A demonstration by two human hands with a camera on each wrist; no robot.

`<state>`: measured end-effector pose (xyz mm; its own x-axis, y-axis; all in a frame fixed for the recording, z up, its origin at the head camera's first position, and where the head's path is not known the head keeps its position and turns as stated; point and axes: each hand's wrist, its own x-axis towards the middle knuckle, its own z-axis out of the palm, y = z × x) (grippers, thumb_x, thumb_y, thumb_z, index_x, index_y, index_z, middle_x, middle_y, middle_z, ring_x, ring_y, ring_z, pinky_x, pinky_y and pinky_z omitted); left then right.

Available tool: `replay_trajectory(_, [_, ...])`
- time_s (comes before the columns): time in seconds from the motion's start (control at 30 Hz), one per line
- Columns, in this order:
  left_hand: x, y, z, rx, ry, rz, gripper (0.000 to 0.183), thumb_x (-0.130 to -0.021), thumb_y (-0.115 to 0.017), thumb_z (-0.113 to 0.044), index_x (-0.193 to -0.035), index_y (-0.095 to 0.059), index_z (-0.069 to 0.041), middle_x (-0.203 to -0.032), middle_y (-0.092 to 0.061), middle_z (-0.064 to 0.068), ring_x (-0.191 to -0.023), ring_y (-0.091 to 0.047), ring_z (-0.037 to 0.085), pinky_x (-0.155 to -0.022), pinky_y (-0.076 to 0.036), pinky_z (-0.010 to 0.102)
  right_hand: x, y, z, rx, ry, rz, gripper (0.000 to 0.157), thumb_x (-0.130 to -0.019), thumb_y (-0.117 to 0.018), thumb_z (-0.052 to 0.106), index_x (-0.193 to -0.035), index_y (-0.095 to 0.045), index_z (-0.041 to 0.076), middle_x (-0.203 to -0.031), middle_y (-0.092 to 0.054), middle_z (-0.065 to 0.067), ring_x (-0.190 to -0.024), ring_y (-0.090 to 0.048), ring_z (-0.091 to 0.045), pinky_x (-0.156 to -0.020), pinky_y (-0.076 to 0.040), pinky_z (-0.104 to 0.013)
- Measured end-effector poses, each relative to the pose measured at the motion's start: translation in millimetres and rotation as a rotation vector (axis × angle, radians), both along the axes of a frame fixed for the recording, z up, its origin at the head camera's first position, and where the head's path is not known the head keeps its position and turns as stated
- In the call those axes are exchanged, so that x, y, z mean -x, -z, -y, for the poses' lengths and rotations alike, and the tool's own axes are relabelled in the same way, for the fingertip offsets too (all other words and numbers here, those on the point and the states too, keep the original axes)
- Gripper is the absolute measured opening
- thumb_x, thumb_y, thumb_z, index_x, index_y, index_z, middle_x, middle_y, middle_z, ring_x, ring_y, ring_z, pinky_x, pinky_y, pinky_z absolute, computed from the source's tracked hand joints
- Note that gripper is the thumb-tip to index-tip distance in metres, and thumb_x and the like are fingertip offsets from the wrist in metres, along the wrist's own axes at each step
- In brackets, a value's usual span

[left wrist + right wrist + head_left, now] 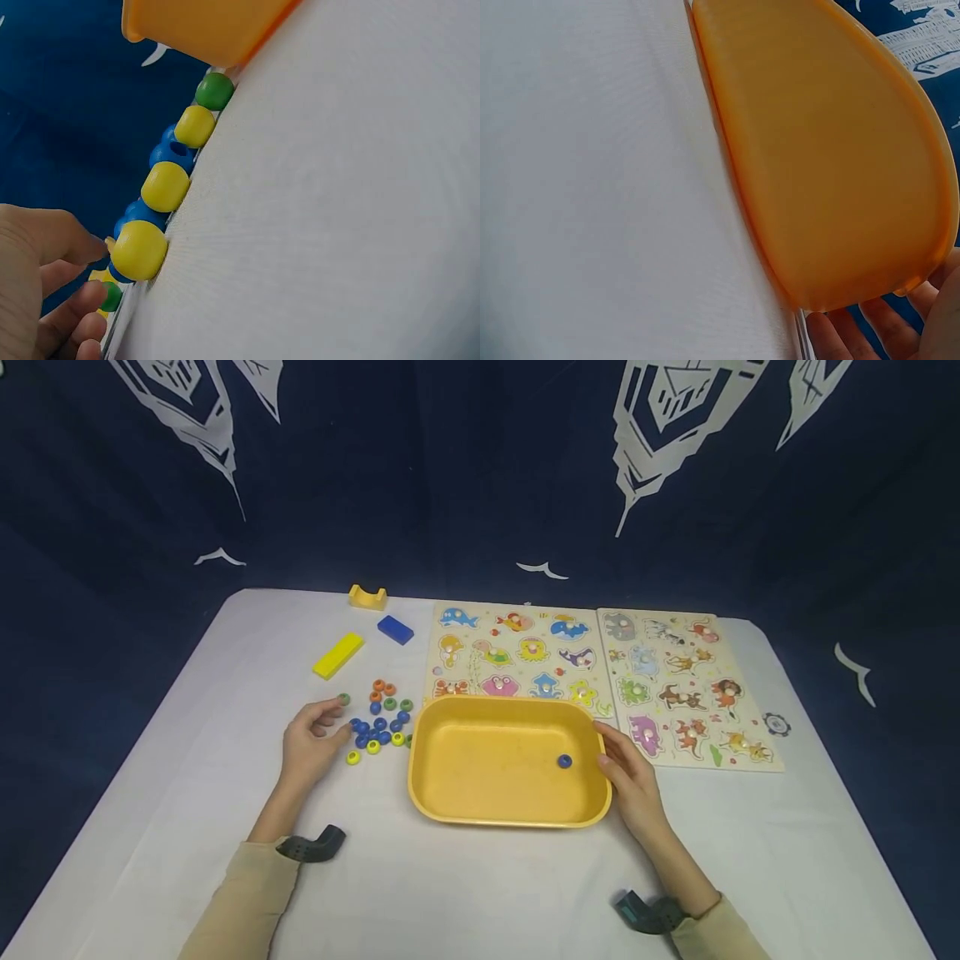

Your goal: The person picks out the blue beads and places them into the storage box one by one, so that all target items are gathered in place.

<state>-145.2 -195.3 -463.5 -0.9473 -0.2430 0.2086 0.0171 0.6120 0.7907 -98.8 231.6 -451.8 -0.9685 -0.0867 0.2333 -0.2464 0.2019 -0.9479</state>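
Loose round beads in blue (380, 724), yellow (353, 758), green (406, 705) and orange (377, 697) lie on the table left of a yellow plastic tray (510, 822). My left hand (311, 743) is at their left side, thumb and fingers apart. Its index fingertip is close to a green bead (343, 699), and its thumb tip comes near the blue beads. In the left wrist view a yellow bead (139, 250) shows just past the thumb. At the tray's right end, my right hand (633, 781) holds the rim. A single blue bead (565, 762) sits inside the tray.
Two wooden puzzle boards, one with sea animals (517, 647) and one with land animals (682, 685), lie behind and right of the tray. Farther back on the left are a yellow block (338, 656), a blue block (395, 629) and a notched yellow block (367, 598).
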Motion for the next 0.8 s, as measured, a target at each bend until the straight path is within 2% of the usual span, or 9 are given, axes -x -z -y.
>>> replay_trajectory(0.3, [-0.8, 5.4, 0.2, 0.169, 0.045, 0.071, 0.029, -0.075, -0.067, -0.013, -0.103, -0.065, -0.015, -0.105, -0.056, 0.003, -0.097, -0.048, 0.022, -0.082, -0.040, 0.038, -0.6, -2.4, 0.8, 0.005, -0.006, -0.010, 0.038, -0.091, -0.043, 0.005, -0.129, -0.042, 0.003, -0.134, -0.041, -0.017, -0.122, -0.040, -0.005, -0.097, -0.031, -0.011])
replay_trajectory(0.4, [-2.0, 2.5, -1.6, 0.181, 0.037, 0.081, 0.025, -0.076, -0.067, -0.015, -0.101, -0.066, -0.015, -0.102, -0.056, 0.003, -0.096, -0.049, 0.021, -0.081, -0.040, 0.037, -1.0, -1.2, -0.8, 0.013, -0.011, -0.011, 0.038, -0.091, -0.043, 0.005, -0.129, -0.041, 0.003, -0.134, -0.040, -0.017, -0.122, -0.040, -0.005, -0.097, -0.031, -0.012])
replay_trajectory(0.47, [-2.8, -2.6, -3.9, 0.147, 0.010, 0.062, 0.025, -0.076, -0.067, -0.016, -0.101, -0.066, -0.014, -0.096, -0.057, 0.002, -0.089, -0.051, 0.019, -0.077, -0.042, 0.033, -0.8, 0.0, -1.4, 0.019, -0.015, -0.012, 0.038, -0.092, -0.043, 0.005, -0.129, -0.041, 0.002, -0.134, -0.040, -0.018, -0.122, -0.040, -0.007, -0.097, -0.031, -0.012])
replay_trajectory(0.57, [-4.9, -15.6, -10.7, 0.036, -0.017, 0.004, 0.024, -0.075, -0.069, -0.017, -0.099, -0.066, -0.014, -0.084, -0.059, 0.001, -0.078, -0.051, 0.014, -0.069, -0.043, 0.024, -0.5, 1.4, -1.4, 0.021, -0.021, -0.010, 0.038, -0.092, -0.043, 0.006, -0.129, -0.041, 0.003, -0.134, -0.041, -0.017, -0.122, -0.041, -0.008, -0.097, -0.031, -0.012])
replay_trajectory(0.63, [-7.6, -28.1, -20.5, -0.069, 0.008, -0.044, 0.023, -0.074, -0.070, -0.017, -0.097, -0.067, -0.013, -0.078, -0.059, 0.001, -0.073, -0.051, 0.011, -0.068, -0.043, 0.020, -0.4, 1.9, -1.2, 0.017, -0.024, -0.010, 0.038, -0.092, -0.043, 0.006, -0.130, -0.041, 0.003, -0.134, -0.040, -0.017, -0.122, -0.040, -0.007, -0.097, -0.031, -0.012])
replay_trajectory(0.7, [-11.5, -45.1, -35.5, -0.158, 0.083, -0.082, 0.023, -0.074, -0.070, -0.015, -0.096, -0.067, -0.010, -0.074, -0.060, 0.003, -0.072, -0.053, 0.012, -0.070, -0.044, 0.021, -0.2, 1.6, -1.0, 0.014, -0.024, -0.012, 0.038, -0.092, -0.043, 0.006, -0.130, -0.041, 0.003, -0.134, -0.040, -0.017, -0.122, -0.040, -0.007, -0.097, -0.031, -0.012])
replay_trajectory(0.8, [-17.4, -70.5, -67.5, -0.234, 0.226, -0.103, 0.022, -0.073, -0.071, -0.013, -0.095, -0.066, -0.009, -0.073, -0.061, 0.003, -0.073, -0.055, 0.012, -0.075, -0.046, 0.029, 0.0, 0.3, -1.0, 0.014, -0.020, -0.018, 0.038, -0.092, -0.043, 0.005, -0.129, -0.041, 0.003, -0.134, -0.040, -0.018, -0.122, -0.041, -0.009, -0.097, -0.031, -0.012])
